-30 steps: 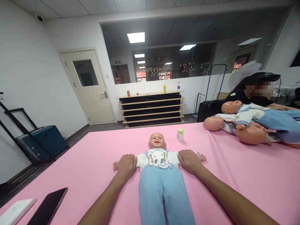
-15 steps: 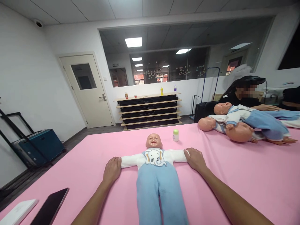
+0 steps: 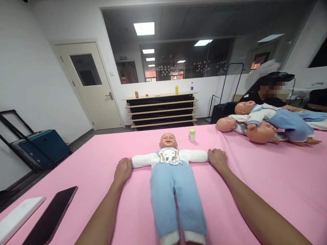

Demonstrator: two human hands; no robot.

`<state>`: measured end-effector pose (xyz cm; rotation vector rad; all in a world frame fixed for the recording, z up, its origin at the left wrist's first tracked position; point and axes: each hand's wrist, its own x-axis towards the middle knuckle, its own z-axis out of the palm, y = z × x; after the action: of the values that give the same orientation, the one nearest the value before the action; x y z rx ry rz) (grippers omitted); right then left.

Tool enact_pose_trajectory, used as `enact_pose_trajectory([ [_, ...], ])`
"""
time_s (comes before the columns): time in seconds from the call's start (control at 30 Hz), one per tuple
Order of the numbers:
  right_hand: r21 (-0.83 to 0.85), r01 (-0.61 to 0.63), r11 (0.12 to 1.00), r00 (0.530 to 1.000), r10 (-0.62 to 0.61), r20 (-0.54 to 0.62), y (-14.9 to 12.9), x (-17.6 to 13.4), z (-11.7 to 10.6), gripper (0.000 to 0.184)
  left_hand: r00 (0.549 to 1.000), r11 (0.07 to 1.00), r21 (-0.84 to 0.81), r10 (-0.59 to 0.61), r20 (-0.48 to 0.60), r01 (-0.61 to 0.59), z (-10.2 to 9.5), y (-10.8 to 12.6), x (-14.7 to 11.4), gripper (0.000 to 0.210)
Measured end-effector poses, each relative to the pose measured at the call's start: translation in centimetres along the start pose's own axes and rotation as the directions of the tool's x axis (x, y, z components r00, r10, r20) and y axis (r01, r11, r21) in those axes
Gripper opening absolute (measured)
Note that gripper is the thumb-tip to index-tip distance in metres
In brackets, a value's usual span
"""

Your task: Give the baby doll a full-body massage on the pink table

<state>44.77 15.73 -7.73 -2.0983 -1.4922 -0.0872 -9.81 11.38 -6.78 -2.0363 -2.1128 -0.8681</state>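
Note:
A baby doll (image 3: 173,183) lies on its back on the pink-covered table (image 3: 138,204), arms stretched out to both sides. It wears blue trousers and a white top with an elephant face. My left hand (image 3: 123,169) is closed around the end of the arm on the left, at the cuff. Around the end of the other arm my right hand (image 3: 218,158) is closed in the same way. Both doll hands are hidden under my fingers. A small white bottle with a green cap (image 3: 192,135) stands upright beyond the doll's right-hand sleeve.
At the lower left lie a dark phone (image 3: 52,216) and a white flat box (image 3: 20,217). Several more dolls (image 3: 286,122) are piled at the right, near a seated person (image 3: 263,90). A teal suitcase (image 3: 41,149) stands on the floor at the left.
My right hand has slid outward to the end of the doll's sleeve, its fingers more curled. My left hand is also more curled at its cuff. The view has tilted downward.

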Motion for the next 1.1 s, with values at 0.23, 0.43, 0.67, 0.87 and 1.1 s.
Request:
enact_pose_trajectory([
  [0.23, 0.099, -0.001, 0.995, 1.000, 0.000, 0.006, -0.3, -0.1, -0.3, 0.050, 0.997, 0.995, -0.061, -0.080, -0.001, 0.079, 0.5, -0.7, 0.5, 0.051],
  [0.43, 0.169, -0.013, 0.986, 1.000, 0.014, -0.005, -0.4, -0.4, -0.2, 0.047, 0.992, 0.992, -0.070, -0.114, -0.062, 0.109, -0.1, -0.5, 0.0, 0.042],
  [0.67, 0.271, -0.049, 0.961, 0.999, 0.043, 0.028, -0.6, -0.7, -0.7, 0.049, 0.983, 0.998, -0.053, -0.047, -0.177, 0.038, -3.9, 4.6, -3.7, 0.036],
  [0.87, 0.394, -0.077, 0.916, 0.996, 0.086, -0.006, -1.3, -1.7, -1.8, 0.046, 0.981, 0.985, 0.014, 0.173, 0.088, -0.175, -10.6, 14.0, -15.4, 0.052],
  [1.1, 0.558, -0.062, 0.828, 0.993, 0.107, -0.049, -1.2, -1.8, -1.9, 0.051, 0.945, 0.968, 0.098, 0.197, 0.263, -0.229, -9.5, 21.0, -27.4, 0.069],
])
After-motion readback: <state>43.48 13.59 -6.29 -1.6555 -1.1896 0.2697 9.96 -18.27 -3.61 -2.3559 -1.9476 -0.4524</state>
